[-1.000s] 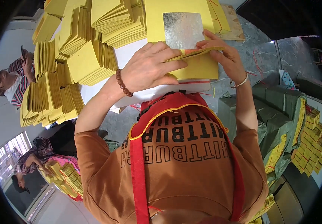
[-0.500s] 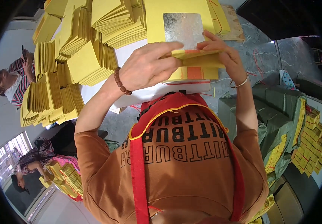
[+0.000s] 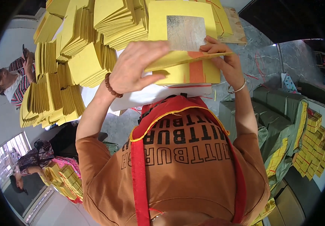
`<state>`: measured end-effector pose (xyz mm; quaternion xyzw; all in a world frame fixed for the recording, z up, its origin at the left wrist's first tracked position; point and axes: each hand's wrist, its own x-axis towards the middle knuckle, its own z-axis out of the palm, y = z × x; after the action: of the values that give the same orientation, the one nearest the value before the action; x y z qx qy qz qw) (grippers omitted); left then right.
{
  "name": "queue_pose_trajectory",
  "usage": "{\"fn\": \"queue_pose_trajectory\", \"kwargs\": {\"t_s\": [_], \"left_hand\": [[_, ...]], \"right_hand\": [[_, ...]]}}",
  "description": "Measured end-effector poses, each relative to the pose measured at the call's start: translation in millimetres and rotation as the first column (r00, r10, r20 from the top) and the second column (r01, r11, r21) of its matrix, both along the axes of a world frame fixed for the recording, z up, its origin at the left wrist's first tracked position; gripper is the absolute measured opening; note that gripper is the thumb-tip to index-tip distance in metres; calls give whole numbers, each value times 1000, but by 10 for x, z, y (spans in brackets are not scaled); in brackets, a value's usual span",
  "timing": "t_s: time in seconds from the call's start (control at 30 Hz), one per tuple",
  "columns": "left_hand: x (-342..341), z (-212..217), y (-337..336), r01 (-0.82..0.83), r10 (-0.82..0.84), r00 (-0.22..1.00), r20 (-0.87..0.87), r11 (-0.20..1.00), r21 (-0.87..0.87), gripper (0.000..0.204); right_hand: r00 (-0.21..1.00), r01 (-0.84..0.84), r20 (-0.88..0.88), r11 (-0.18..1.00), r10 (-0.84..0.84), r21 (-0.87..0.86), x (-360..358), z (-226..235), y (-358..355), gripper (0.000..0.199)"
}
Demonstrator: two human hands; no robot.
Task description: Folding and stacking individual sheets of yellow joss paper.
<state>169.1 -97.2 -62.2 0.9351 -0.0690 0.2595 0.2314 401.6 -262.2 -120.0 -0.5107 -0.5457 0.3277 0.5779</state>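
My right hand (image 3: pixel 222 56) pinches the right end of a lifted yellow paper sheet (image 3: pixel 177 60), bent up along its near edge. My left hand (image 3: pixel 138 66) is at that sheet's left end, thumb spread away from the fingers, which are slightly blurred; whether it touches the paper is hard to tell. Just beyond the raised edge, a silver foil square (image 3: pixel 185 32) shows on yellow paper. Beneath the lifted sheet is more yellow paper with an orange patch (image 3: pixel 197 71).
Stacks of folded yellow paper (image 3: pixel 91 62) crowd the left of the white table (image 3: pixel 132 101). Red-tied yellow bundles (image 3: pixel 309 150) and green-wrapped packs (image 3: pixel 279 107) stand at the right. Two other people (image 3: pixel 10 81) are at the far left. Red strings lie on the grey floor (image 3: pixel 252 60).
My left hand has moved left, with its thumb now spread away from the fingers. The lifted sheet shows longer and lies more open, and my right hand has come slightly nearer.
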Motion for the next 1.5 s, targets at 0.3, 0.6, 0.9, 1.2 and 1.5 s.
{"fn": "queue_pose_trajectory", "kwargs": {"t_s": [0.3,0.6,0.9,1.2,1.5], "left_hand": [[108,-269,-60,-250,250,968,20,956,156,56],[130,-240,13,-269,270,963,26,943,193,43],[-6,-97,-114,-221,198,975,99,850,479,35],[24,-76,-39,-190,187,981,-52,980,-60,21],[311,4,243,-592,112,765,-635,513,-622,37]], "right_hand": [[993,52,106,997,-57,57,-72,0,33,26],[933,10,359,997,-35,72,-29,14,19,24],[756,41,650,997,-78,72,-62,369,-123,20],[825,131,563,985,-48,-108,-85,316,-93,20],[929,289,-123,893,-348,-346,-240,559,214,32]]}}
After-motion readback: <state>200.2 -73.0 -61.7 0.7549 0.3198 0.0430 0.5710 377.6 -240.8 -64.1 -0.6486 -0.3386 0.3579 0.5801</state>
